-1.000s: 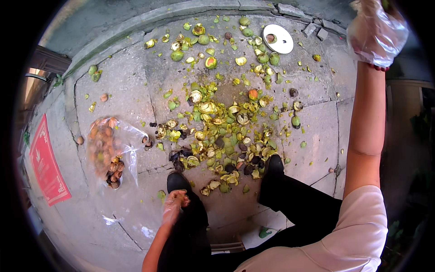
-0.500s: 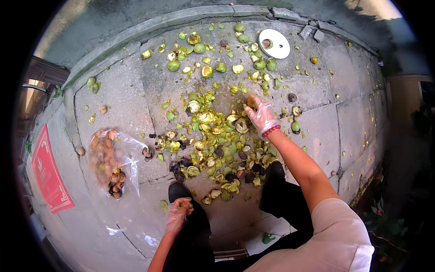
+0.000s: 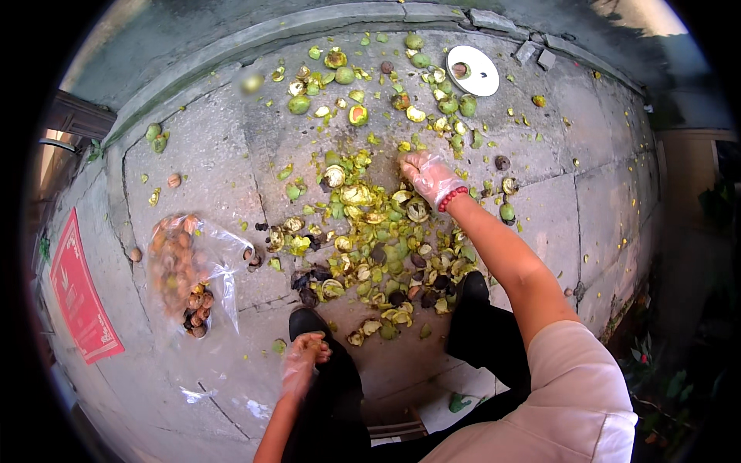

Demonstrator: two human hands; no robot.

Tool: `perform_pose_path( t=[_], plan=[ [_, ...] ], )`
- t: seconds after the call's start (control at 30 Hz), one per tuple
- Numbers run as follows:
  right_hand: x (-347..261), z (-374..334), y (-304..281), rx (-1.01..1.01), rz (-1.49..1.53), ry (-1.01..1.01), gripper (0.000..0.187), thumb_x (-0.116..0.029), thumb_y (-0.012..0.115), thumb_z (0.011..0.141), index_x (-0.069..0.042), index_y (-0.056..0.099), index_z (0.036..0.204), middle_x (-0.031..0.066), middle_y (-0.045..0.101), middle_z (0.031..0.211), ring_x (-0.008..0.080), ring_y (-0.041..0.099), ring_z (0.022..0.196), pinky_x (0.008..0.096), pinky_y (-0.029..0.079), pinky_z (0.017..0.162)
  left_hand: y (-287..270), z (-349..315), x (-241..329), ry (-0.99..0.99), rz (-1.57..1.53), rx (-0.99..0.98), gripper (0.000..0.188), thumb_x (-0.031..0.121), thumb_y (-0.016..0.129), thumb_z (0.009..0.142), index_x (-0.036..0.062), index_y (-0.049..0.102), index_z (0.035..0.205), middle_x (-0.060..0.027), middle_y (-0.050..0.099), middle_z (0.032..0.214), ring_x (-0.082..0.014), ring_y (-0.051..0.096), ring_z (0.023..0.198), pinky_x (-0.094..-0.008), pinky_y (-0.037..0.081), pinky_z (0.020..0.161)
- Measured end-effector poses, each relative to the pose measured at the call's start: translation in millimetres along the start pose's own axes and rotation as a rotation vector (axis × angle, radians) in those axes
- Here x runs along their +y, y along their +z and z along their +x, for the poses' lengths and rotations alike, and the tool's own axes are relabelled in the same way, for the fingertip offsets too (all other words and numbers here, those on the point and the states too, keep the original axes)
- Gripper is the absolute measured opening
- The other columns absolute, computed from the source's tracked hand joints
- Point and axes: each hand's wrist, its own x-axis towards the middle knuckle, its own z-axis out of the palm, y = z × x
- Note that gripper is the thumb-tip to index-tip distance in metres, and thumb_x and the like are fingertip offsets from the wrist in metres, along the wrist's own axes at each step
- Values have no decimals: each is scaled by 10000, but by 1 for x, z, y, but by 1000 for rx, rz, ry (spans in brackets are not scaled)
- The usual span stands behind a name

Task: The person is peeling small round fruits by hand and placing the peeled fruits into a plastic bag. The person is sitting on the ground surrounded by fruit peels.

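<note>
My right hand (image 3: 429,179), in a clear plastic glove with a red bead bracelet, is over the far side of a heap of broken walnut husks (image 3: 363,216). Its fingers are curled together; anything inside them is hidden. My left hand (image 3: 306,356), also gloved, rests by my left knee with its fingers closed, their contents hidden too. Just beyond the right hand lie split husks and whole green walnuts (image 3: 299,104). A clear plastic bag (image 3: 220,266) of shelled-out brown walnuts lies to the left of the heap.
A white dish (image 3: 482,63) with a brown piece in it stands at the far right. A red printed sheet (image 3: 81,297) lies at the left. Dark shoes (image 3: 309,324) flank the heap's near edge. A low stone curb (image 3: 309,29) runs along the back.
My right hand has moved slightly left and its fingers have curled in. A green walnut beyond it has shifted right, showing a browner side. The left hand has stayed closed near the knee.
</note>
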Motion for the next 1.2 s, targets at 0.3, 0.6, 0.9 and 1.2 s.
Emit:
perform_pose_path(
  t=[0.3, 0.6, 0.9, 1.2],
  plan=[
    [8, 119, -26, 292, -240, 109, 456, -171, 636, 900, -95, 531, 1337, 165, 603, 1264, 334, 587, 1142, 410, 473, 968, 7, -23, 24, -39, -10, 64, 196, 127, 533, 976, 31, 569, 1143, -78, 641, 893, -149, 648, 777, -255, 539, 722],
    [27, 88, -7, 84, 82, 203, 508, -310, 786, 839, -6, 480, 1108, 173, 639, 1012, 267, 608, 912, 383, 484, 832, 21, 2, 45, 31, -113, -16, 225, 169, 547, 977, 47, 571, 1164, -57, 633, 934, -137, 626, 814, -250, 501, 755],
    [-150, -79, 62, -278, 762, -39, 239, -298, 601, 957, -68, 597, 1023, 27, 588, 822, 119, 553, 714, 291, 469, 645, 47, -5, 80, 322, -274, -260, 492, 342, 492, 1023, 39, 431, 1406, -123, 589, 1201, -195, 618, 1052, -302, 492, 941],
    [-216, -129, 65, -123, 615, -141, 300, -275, 525, 989, 0, 631, 1046, 127, 652, 880, 236, 605, 780, 335, 483, 743, 58, -17, 83, 492, -347, -106, 394, 74, 618, 918, 51, 476, 1285, -107, 596, 1098, -175, 637, 934, -289, 528, 833]
  ],
)
